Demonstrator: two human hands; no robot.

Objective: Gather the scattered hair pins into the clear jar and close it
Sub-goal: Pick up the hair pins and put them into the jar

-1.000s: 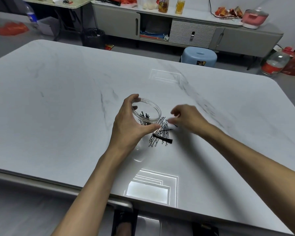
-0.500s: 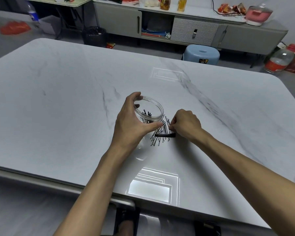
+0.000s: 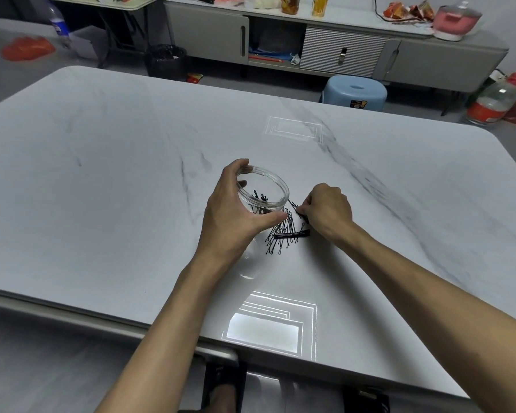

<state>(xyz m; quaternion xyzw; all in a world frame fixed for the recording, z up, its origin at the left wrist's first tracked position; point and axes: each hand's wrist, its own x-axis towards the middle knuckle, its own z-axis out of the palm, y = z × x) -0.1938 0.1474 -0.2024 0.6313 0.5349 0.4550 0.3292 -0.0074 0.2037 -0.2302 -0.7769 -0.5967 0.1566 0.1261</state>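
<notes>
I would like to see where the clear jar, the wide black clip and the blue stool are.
clear jar (image 3: 278, 204): head view, right side of its wall.
wide black clip (image 3: 291, 234): head view, middle of its bar.
blue stool (image 3: 355, 90): head view, top of its seat.

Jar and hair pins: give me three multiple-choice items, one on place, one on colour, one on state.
1. Where do the loose hair pins lie relative to the jar?
A. To its left. B. Behind it. C. To its right.
2. What colour are the hair pins?
A. Black. B. Gold. C. Red.
3. How is the jar?
A. Closed, standing alone. B. Open, held by the left hand. C. Tipped over, empty.
Answers: C, the pile lies on the table between jar and right hand; A, every pin looks black; B, no lid on the rim, fingers curled round it.
</notes>
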